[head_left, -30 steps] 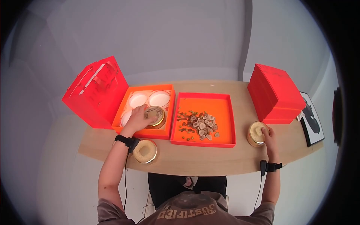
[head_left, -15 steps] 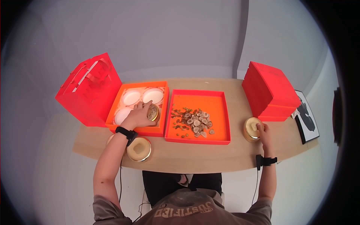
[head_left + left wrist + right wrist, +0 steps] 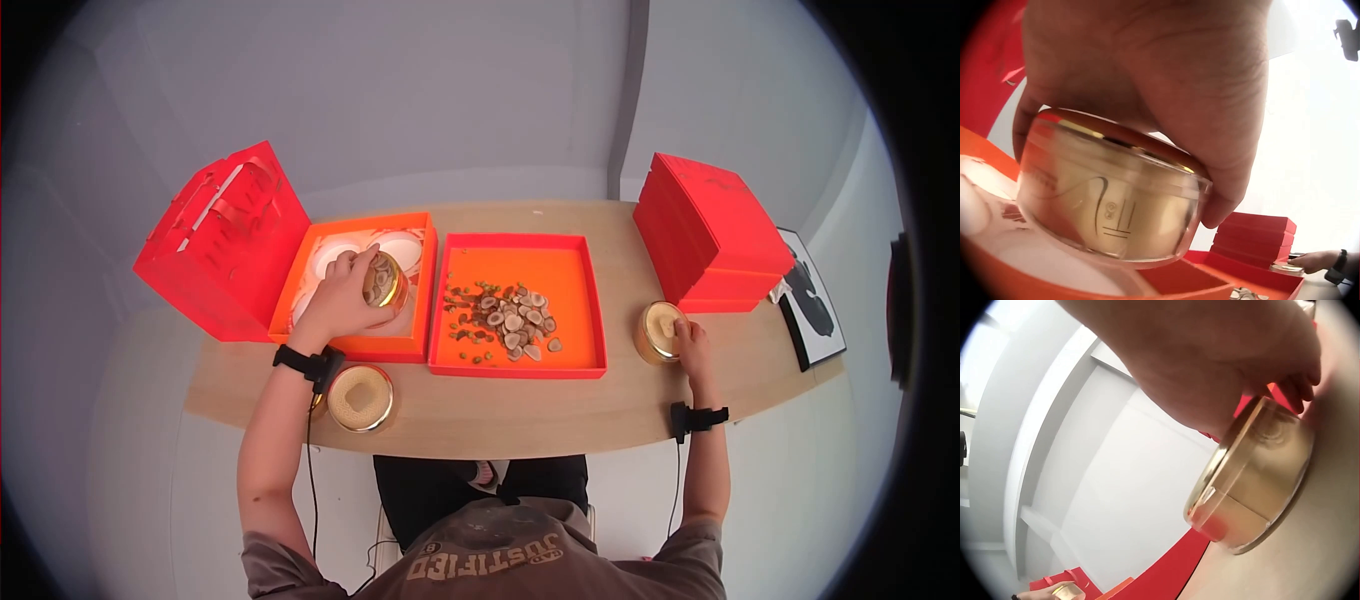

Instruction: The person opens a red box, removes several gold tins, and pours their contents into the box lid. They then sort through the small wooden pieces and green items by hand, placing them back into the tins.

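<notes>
My left hand (image 3: pixel 343 298) grips a round clear jar (image 3: pixel 383 280) with a gold-rimmed lid, slices showing in its top. In the left wrist view, the jar (image 3: pixel 1110 194) hangs tilted over the orange-red box (image 3: pixel 425 300), whose white insert has round recesses. Thumb and fingers span the lid's edge. On the right side of the table stands another gold-lidded jar (image 3: pixel 656 333). My right hand (image 3: pixel 694 350) holds it at its near-right edge, fingers bent over its side. The right wrist view shows this jar (image 3: pixel 1254 478) with the fingers partly hidden behind it.
A shallow red tray (image 3: pixel 575 270) holds dried slices (image 3: pixel 520 318) and small green pieces. One gold-lidded jar (image 3: pixel 360 398) stands at the front left, another partly hidden beside it. A red gift bag (image 3: pixel 225 245) stands behind left; stacked red boxes (image 3: pixel 710 235) and a framed picture (image 3: pixel 815 305) are at right.
My left hand has lifted the jar from its recess and tipped it, so its side now shows. My right hand stays at its jar. The whole head view has shifted slightly.
</notes>
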Demonstrator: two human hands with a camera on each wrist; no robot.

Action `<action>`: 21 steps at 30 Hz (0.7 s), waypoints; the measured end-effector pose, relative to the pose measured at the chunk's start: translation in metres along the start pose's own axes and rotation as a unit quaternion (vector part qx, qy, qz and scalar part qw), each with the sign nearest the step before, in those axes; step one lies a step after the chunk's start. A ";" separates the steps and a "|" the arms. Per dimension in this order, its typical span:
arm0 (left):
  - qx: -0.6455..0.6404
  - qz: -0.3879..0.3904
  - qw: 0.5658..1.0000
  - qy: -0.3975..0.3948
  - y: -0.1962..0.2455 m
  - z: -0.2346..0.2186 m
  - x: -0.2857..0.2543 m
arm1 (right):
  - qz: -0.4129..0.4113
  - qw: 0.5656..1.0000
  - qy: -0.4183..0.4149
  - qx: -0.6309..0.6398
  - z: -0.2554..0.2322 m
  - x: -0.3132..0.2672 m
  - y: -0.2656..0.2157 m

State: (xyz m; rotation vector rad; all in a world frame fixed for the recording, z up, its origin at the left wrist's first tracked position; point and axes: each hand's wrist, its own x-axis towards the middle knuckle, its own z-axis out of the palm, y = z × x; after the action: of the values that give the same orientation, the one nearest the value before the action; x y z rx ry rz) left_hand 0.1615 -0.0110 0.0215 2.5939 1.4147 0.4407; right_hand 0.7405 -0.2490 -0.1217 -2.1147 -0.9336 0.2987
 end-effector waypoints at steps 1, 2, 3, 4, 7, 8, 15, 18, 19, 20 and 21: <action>-0.009 0.017 1.000 0.017 0.004 -0.005 -0.001 | 0.001 1.000 0.001 -0.001 0.002 0.003 0.007; -0.010 0.018 1.000 0.016 0.009 -0.010 -0.003 | -0.010 0.999 0.030 0.021 0.007 0.010 0.019; -0.010 0.029 0.999 0.017 0.018 -0.016 -0.005 | -0.021 0.997 0.060 0.042 0.008 0.013 0.025; -0.011 0.040 0.999 0.017 0.027 -0.023 -0.007 | -0.020 0.997 0.060 0.041 0.005 0.010 0.017; -0.062 0.065 0.996 -0.029 0.063 -0.041 -0.011 | -0.100 0.989 0.099 0.041 -0.011 -0.015 -0.037; -0.063 0.067 0.995 -0.031 0.074 -0.041 -0.010 | -0.104 0.985 0.050 0.128 -0.018 -0.037 -0.079; -0.109 0.187 0.971 -0.103 0.134 -0.013 0.007 | -0.021 0.830 -0.323 0.455 0.059 -0.109 -0.199; -0.087 0.226 0.965 -0.100 0.151 0.003 0.013 | 0.064 0.724 -0.440 0.528 0.081 -0.125 -0.233; -0.080 0.244 0.963 -0.085 0.154 0.007 0.015 | 0.066 0.688 -0.478 0.542 0.089 -0.125 -0.237; -0.079 0.244 0.963 -0.085 0.157 0.011 0.017 | 0.064 0.688 -0.478 0.543 0.094 -0.126 -0.240; -0.085 0.235 0.964 -0.095 0.160 0.014 0.018 | 0.056 0.662 -0.480 0.573 0.098 -0.128 -0.244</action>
State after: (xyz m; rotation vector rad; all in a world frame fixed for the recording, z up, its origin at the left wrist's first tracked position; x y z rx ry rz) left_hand 0.3023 -0.0822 0.0549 2.7243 0.6632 0.3360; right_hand 0.4760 -0.1817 -0.0167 -0.6843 -0.7519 1.6795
